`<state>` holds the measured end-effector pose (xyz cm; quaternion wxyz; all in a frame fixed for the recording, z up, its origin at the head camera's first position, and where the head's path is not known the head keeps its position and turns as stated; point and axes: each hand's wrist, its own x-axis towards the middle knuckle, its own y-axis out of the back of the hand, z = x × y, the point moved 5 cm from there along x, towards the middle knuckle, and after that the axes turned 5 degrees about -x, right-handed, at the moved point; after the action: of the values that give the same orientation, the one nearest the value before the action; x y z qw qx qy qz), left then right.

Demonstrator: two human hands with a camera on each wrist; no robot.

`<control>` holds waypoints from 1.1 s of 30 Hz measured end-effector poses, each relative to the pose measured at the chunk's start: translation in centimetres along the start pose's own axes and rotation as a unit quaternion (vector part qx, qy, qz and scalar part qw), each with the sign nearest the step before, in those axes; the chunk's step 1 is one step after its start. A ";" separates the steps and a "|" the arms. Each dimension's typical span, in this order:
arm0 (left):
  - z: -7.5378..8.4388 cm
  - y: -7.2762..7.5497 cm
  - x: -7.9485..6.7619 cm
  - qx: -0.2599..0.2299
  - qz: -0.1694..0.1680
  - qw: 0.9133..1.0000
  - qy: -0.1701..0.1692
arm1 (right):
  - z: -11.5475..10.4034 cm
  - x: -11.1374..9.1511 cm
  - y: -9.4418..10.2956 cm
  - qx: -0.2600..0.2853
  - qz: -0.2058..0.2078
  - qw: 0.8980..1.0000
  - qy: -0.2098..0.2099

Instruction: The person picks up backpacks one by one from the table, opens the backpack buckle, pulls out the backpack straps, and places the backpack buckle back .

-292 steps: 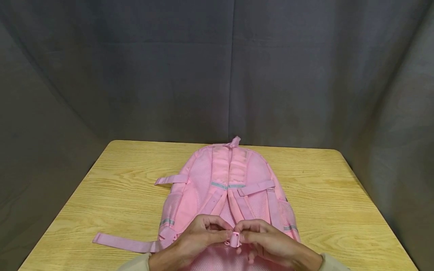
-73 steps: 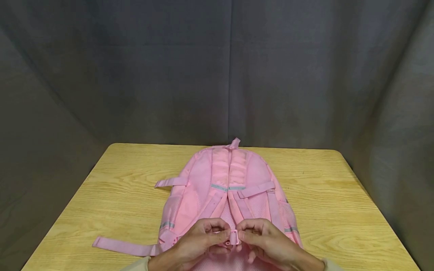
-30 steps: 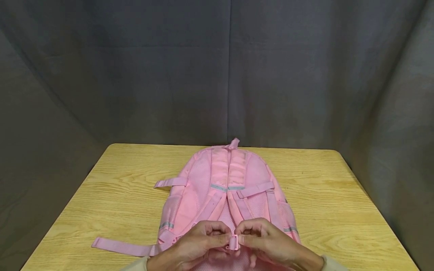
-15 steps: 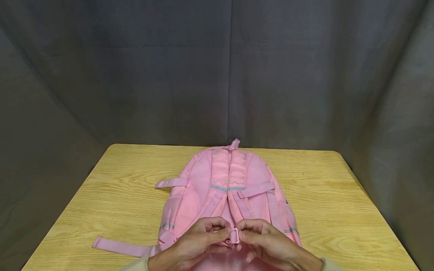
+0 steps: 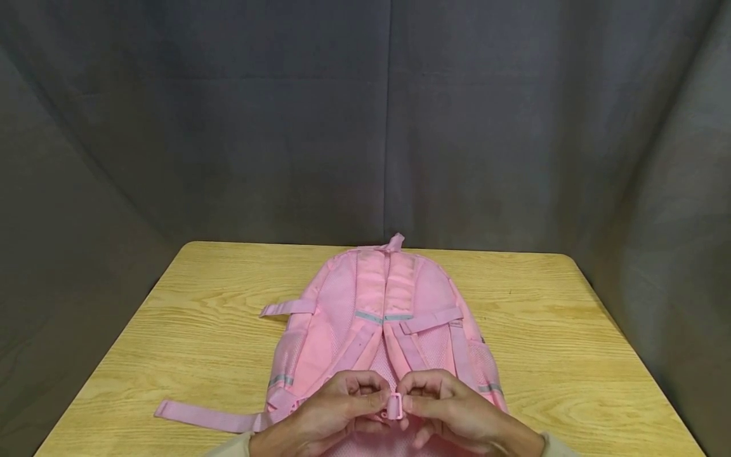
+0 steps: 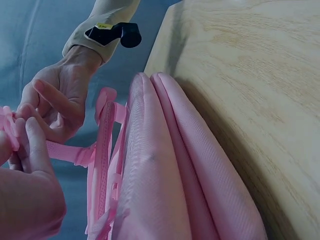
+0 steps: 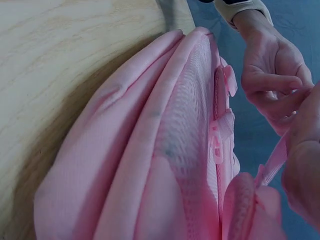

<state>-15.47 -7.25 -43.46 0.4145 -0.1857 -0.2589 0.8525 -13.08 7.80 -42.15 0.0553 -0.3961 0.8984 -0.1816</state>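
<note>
A pink backpack lies on the table with its straps and mesh back facing up. Over its lower part, my left hand pinches the left side of a pink plastic buckle. The right hand pinches the buckle's right edge between thumb and forefinger. Purple-pink webbing shows inside the buckle frame. In the left wrist view the buckle is cut off by the edge, and a webbing strap runs from the hands to the bag. The right wrist view also shows this strap, but fingers hide the buckle there.
A loose strap end lies across the wooden table at left. Shorter straps stick out at the bag's upper left and cross its right side. A dark grey curtain surrounds the back and sides.
Both hands keep hold of the buckle throughout. It tilts and shifts slightly up and down between frames, and now sits a little lower than half a second ago. The backpack stays put.
</note>
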 end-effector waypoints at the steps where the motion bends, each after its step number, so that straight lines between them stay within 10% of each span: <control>1: 0.0 0.0 0.0 0.005 0.006 1.000 0.004 | 0.0 0.0 0.0 -0.004 -0.003 1.000 0.002; 33: 0.4 0.5 0.0 0.041 0.038 0.998 0.007 | 0.0 0.3 0.4 -0.020 0.039 0.999 0.006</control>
<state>-16.01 -7.66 -43.45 0.3913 -0.1841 -0.2133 0.8761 -13.52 7.83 -42.29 0.0491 -0.3611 0.9167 -0.1635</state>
